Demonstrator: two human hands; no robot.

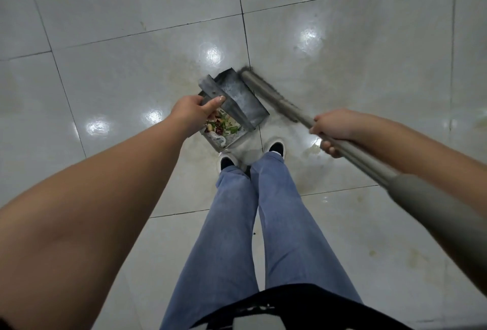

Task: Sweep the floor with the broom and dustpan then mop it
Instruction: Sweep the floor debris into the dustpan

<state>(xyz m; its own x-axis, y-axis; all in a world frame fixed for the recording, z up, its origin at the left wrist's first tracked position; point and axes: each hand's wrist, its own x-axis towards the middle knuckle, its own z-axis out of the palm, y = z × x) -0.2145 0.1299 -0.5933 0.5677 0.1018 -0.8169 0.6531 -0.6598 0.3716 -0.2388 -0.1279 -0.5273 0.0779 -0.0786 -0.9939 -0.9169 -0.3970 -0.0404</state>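
Glossy pale tiled floor (pixel 131 71): sweeping near done by our reckoning, our left hand (pixel 191 112) closed around the grey metal dustpan (pixel 237 98) holding scraps (pixel 224 125), our right hand (pixel 333 130) wrapped around the grey long-handled broom (pixel 268 95) beside it; stains remain, mopping unstarted.

Indoor room of unclear kind: glossy pale tiled floor (pixel 131 40), dark grout lines, ceiling-light reflections, yellowish stains (pixel 374 253).

Open floor (pixel 131 26) (dustpan (pixel 237 98) centre)
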